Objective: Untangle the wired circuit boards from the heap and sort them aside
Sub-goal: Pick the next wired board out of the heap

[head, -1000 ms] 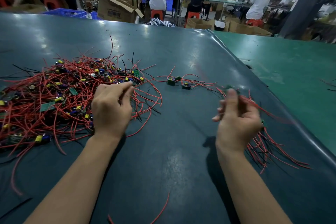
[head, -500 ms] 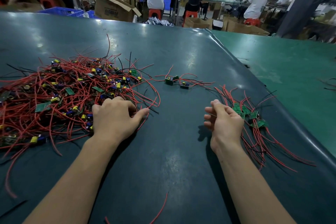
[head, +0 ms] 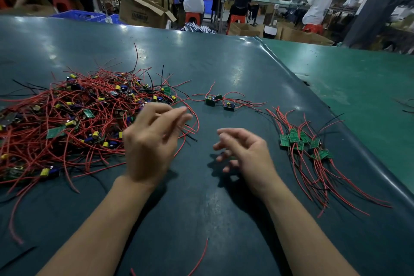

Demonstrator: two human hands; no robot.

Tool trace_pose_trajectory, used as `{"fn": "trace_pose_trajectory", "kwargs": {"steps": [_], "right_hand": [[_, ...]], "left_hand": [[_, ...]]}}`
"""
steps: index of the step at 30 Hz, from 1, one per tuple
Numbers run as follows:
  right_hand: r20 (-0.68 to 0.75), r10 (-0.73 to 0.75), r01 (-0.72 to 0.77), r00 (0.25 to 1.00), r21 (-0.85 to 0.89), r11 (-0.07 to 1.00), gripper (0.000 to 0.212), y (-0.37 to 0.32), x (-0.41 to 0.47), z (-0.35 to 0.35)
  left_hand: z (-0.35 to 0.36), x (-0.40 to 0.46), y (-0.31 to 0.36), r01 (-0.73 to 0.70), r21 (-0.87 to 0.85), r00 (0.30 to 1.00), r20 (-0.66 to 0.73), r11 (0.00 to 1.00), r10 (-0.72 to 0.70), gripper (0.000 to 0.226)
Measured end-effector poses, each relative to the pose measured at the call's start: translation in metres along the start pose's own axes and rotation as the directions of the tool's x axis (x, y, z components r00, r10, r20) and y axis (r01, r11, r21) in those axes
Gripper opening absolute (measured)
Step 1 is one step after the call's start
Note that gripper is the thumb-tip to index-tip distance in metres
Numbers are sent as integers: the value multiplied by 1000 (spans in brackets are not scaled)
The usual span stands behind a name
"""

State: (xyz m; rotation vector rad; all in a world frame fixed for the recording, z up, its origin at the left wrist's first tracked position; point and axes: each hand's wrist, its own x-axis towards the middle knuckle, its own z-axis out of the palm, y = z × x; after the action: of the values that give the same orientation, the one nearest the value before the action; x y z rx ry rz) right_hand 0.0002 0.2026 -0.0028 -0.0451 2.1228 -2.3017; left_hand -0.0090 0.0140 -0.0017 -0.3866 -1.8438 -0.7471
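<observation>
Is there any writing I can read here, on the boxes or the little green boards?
Print on the open cardboard box behind the table: dark letters, too blurred to read.
Sorted boards at the right: pale markings, too small to read.
Boards in the heap: no readable marking.
Nothing else bears legible text.

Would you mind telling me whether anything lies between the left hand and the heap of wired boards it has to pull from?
Nothing visible does. The left hand hovers at the heap's right edge, its blurred fingers over the outermost red wires. The sorted boards lie off to the right, beyond the right hand.
</observation>
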Motion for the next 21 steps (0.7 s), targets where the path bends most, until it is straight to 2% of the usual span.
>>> {"fn": "trace_pose_trajectory", "kwargs": {"steps": [2, 3, 5, 8, 9, 11, 13, 14, 16, 18, 21], "right_hand": [[192, -68, 110, 979, -221, 969, 37, 9, -2, 7], [234, -109, 179, 966, -305, 935, 44, 11, -2, 9], [244, -190, 261, 951, -307, 915, 47, 12, 0, 7], [157, -277, 309, 948, -240, 920, 42, 10, 0, 6], [85, -267, 279, 960, -192, 941, 33, 9, 1, 7], [-110, -172, 177, 979, 34, 984, 15, 7, 6, 6], [-247, -45, 129, 968, 334, 934, 12, 2, 15, -2], [-279, -7, 136, 960, 447, 884, 14, 0, 18, -7], [-293, 28, 157, 956, 588, 794, 19, -5, 20, -16], [-272, 58, 146, 961, 673, 725, 20, -7, 19, -17], [-215, 108, 91, 971, 744, 662, 15, -11, 16, -16]], "left_hand": [[5, -5, 12, -72, -130, 994, 75, 989, 82, 14], [9, -8, 19, -102, -184, 986, 113, 978, 125, 14], [18, -13, 28, -135, -297, 967, 171, 945, 191, 14], [25, -15, 36, -113, -390, 938, 260, 914, 227, 20], [25, -14, 36, -119, -372, 934, 272, 920, 231, 25], [22, -10, 35, -97, -337, 950, 251, 937, 189, 26], [17, -8, 30, -22, -351, 965, 236, 936, 111, 20], [16, -7, 27, 4, -351, 962, 258, 936, 93, 28], [17, -11, 24, 0, -297, 926, 360, 955, 112, 44], [18, -17, 25, -21, -213, 873, 472, 977, 122, 50], [22, -19, 30, 89, -66, 790, 613, 994, -30, 52]]}}
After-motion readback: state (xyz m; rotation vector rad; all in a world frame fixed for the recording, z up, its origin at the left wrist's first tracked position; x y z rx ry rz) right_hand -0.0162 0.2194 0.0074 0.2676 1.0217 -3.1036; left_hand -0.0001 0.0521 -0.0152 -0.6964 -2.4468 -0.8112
